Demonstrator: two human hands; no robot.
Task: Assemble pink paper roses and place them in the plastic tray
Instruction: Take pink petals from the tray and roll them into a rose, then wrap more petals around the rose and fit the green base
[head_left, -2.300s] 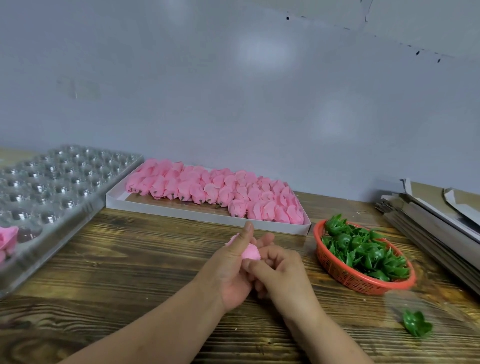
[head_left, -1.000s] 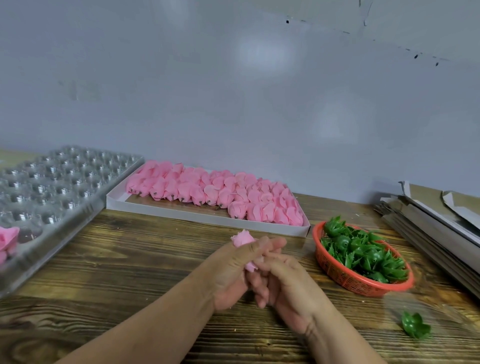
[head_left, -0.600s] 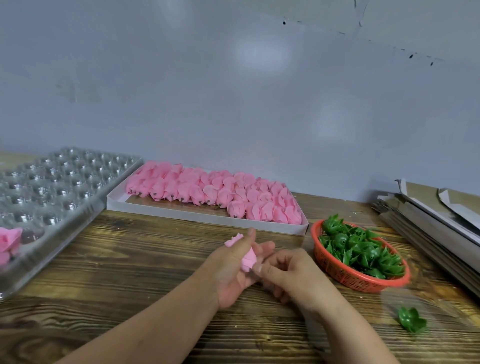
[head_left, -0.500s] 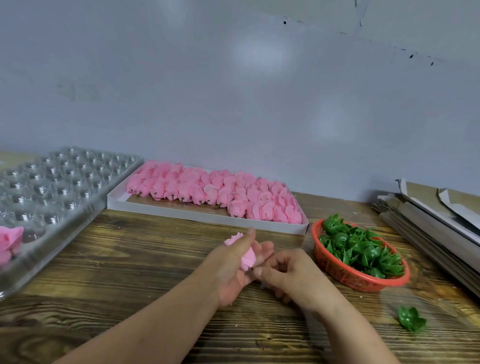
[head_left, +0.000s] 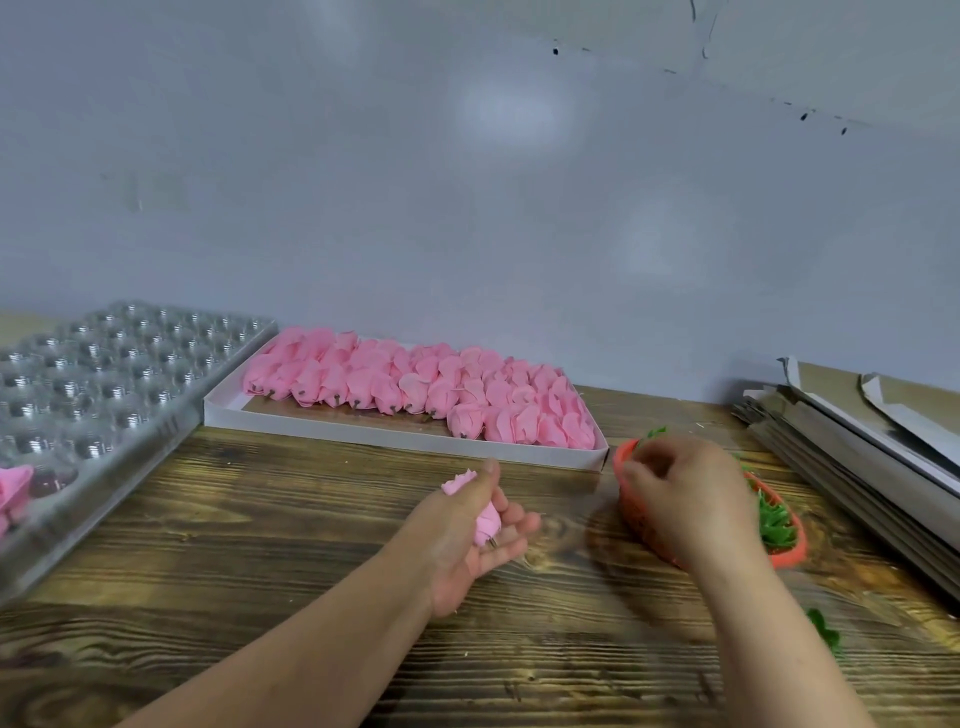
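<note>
My left hand (head_left: 470, 535) holds a pink paper rose (head_left: 485, 519) between thumb and fingers above the middle of the wooden table, its short stem pointing down. My right hand (head_left: 685, 493) is over the orange basket (head_left: 636, 512) of green plastic calyxes (head_left: 774, 519), fingers curled, blurred with motion; whether it holds a calyx is unclear. The clear plastic tray (head_left: 104, 374) with many round cups lies at the left, with a pink rose (head_left: 13, 486) in a near cup. A flat white box (head_left: 363, 434) behind holds several rows of pink rose heads (head_left: 415, 384).
A loose green calyx (head_left: 823, 631) lies on the table at the right front. A stack of flattened cardboard (head_left: 852, 441) sits along the right edge. A grey wall stands behind the table.
My right hand has left the rose and moved right to the orange basket. My left hand keeps the rose, almost where it was.
</note>
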